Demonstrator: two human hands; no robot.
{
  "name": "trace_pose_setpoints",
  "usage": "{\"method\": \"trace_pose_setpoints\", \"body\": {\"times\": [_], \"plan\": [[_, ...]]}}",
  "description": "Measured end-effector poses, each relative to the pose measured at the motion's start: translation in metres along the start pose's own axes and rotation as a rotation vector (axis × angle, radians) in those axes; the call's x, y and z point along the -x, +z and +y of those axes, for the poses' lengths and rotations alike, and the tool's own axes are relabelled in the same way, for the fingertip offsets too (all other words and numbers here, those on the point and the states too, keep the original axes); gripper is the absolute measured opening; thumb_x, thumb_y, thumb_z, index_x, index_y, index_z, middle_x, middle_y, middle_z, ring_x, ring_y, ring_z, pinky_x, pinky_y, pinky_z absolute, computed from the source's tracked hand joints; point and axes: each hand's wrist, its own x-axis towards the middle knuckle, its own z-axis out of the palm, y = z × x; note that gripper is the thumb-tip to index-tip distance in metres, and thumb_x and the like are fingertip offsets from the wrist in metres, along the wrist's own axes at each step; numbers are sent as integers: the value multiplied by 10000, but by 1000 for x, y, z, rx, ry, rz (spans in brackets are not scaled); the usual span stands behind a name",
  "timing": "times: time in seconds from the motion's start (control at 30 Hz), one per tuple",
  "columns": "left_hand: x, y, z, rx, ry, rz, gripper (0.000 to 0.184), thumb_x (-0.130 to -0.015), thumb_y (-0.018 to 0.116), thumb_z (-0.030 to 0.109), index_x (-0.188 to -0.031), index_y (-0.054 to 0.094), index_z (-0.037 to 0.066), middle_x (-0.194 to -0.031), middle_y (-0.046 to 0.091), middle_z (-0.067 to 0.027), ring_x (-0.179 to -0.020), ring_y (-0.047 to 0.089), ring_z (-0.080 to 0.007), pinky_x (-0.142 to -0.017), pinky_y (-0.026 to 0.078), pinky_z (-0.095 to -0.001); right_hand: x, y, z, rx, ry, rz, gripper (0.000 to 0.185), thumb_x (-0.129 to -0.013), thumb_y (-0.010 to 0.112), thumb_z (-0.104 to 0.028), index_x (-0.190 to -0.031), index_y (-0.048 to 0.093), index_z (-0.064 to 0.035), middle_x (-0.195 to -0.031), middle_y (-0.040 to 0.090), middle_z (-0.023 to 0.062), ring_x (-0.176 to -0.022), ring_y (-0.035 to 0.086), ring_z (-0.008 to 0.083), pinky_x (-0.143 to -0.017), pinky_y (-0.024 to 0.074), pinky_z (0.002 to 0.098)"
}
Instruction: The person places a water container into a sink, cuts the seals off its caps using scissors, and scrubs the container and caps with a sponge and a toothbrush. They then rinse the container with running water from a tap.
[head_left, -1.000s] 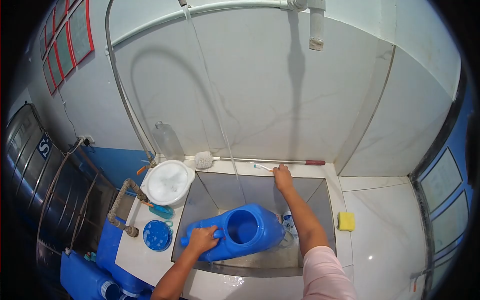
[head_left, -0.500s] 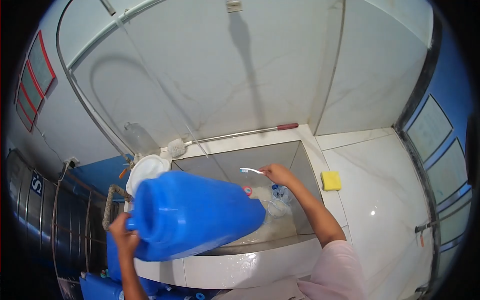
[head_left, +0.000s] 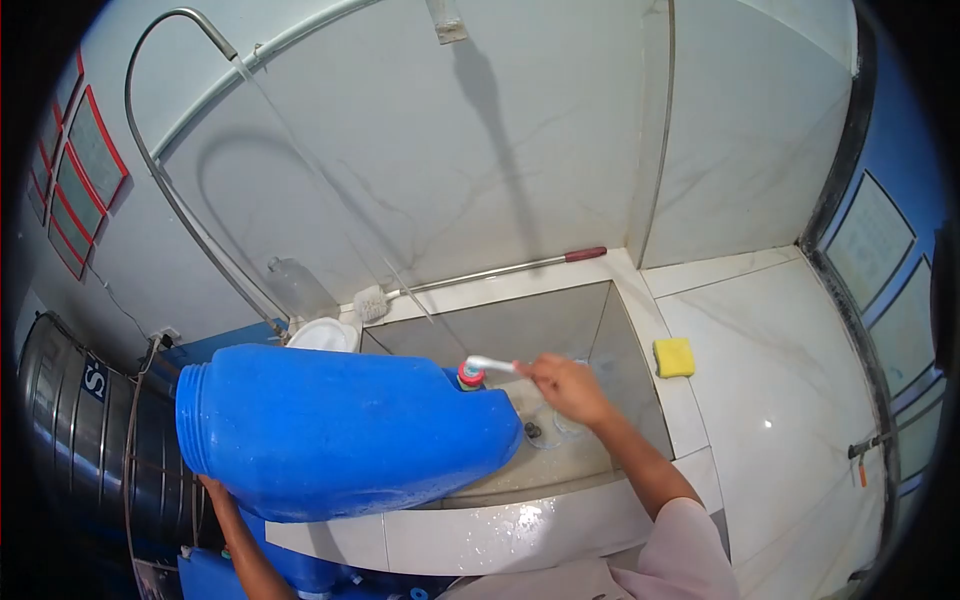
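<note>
Jug (head_left: 345,430), probably stiff and slick, seems best held near its nine-o'clock neck (head_left: 193,418), the left hand (head_left: 213,488) there hiding its grip, the right hand (head_left: 567,386) pinching a toothbrush (head_left: 492,364).

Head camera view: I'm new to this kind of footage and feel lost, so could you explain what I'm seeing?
No machine here, just a person's two bare hands, filmed by a camera worn on the head, looking forward and down. The right hand has a white toothbrush in its grip, its head at the red-rimmed fitting of a big blue container tipped on its side over the sink. The left hand, mostly hidden, is by the container's threaded neck. A long-handled brush lies along the back ledge, and a yellow sponge sits right of the sink.
</note>
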Motion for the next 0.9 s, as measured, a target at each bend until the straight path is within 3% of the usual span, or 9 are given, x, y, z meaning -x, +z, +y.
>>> {"method": "trace_pose_setpoints", "body": {"times": [0.1, 0.17, 0.33, 0.5, 0.6, 0.67, 0.7, 0.77, 0.9], "plan": [[-2, 4, -2, 28, -1, 22, 269, -774, 614, 227, -898, 556, -5, -821, 594, -114, -792, 583, -203, -692, 440, -344, 6, 9, -7, -178, -139, 1, 318, -828, 529, -135, -1103, 622, -265, -789, 555, 36, -675, 568, 252, -575, 453, 348], [-5, 2, -4, 28, 2, 27, 273, -776, 614, 227, -904, 555, -7, -830, 593, -116, -798, 582, -205, -698, 440, -345, 3, 26, 6, -213, -136, 24, 307, -845, 539, -120, -1100, 635, -261, -769, 545, 40, -665, 573, 197, -575, 451, 322], [-11, 5, -11, 53, 8, 37, 285, -779, 612, 229, -921, 551, -10, -852, 590, -119, -814, 578, -207, -711, 438, -346, 7, 71, 21, -949, 140, 57, 241, -890, 567, -136, -1121, 631, -110, -888, 615, -5, -787, 543, 76, -721, 440, 217], [-18, 8, -15, 66, 11, 54, 297, -782, 611, 231, -938, 548, -13, -874, 587, -123, -830, 575, -210, -725, 436, -348, 1, 94, 16, -1217, 211, 70, 251, -884, 583, -135, -1121, 626, -64, -960, 620, -26, -856, 542, 63, -774, 435, 204], [-22, 9, -16, 69, 17, 60, 304, -784, 610, 233, -948, 546, -15, -888, 585, -125, -840, 573, -212, -733, 435, -348, -13, 81, 25, -1149, 182, 62, 263, -875, 587, -111, -1134, 623, -94, -925, 626, -9, -838, 541, 63, -739, 440, 205], [-21, 7, -17, 65, 19, 67, 309, -785, 609, 233, -954, 545, -16, -897, 584, -126, -846, 572, -213, -738, 435, -349, -18, 61, 36, -715, -147, -1, 262, -870, 567, -118, -1120, 634, -158, -887, 633, 25, -781, 583, 117, -694, 469, 247], [-21, 7, -18, 69, 16, 70, 311, -785, 609, 234, -958, 544, -17, -901, 583, -127, -849, 571, -213, -741, 434, -349, -25, 42, 24, -710, -154, -7, 262, -870, 567, -118, -1120, 634, -158, -887, 633, 25, -781, 583, 117, -694, 469, 247], [-20, 9, -18, 71, 13, 70, 316, -787, 608, 235, -964, 543, -18, -910, 582, -128, -856, 570, -214, -747, 434, -350, -33, -2, -11, -12, -261, -23, 258, -855, 547, -151, -1088, 642, -209, -883, 623, 64, -761, 601, 216, -660, 483, 315], [-22, 10, -19, 75, 9, 73, 326, -789, 607, 236, -978, 540, -21, -928, 579, -131, -868, 567, -217, -758, 432, -351, -51, -15, -18, 172, -229, -61, 239, -847, 529, -188, -1051, 651, -216, -905, 630, 66, -792, 597, 272, -656, 481, 368]]}}
